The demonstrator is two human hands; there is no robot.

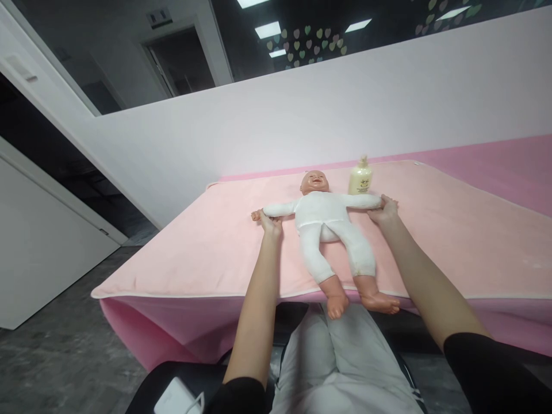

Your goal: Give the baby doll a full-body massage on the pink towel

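Observation:
A baby doll (323, 211) with a white cloth body lies on its back on the pink towel (181, 247), its head toward the wall. Both of its arms are stretched out sideways. My left hand (271, 223) is closed around the doll's forearm on the left, close to the wrist. On the other side, my right hand (385, 210) grips the doll's other arm near its hand, which is mostly hidden. The doll's feet hang over the table's front edge, above my lap. A pale yellow pump bottle (360, 177) stands behind the arm on the right.
A white wall (259, 132) runs along the table's back edge, with a dark window (366, 34) above it. A darker pink cloth (495, 167) lies under the towel. Below left, a white device with a cable (177, 397) rests on a black seat (146, 391).

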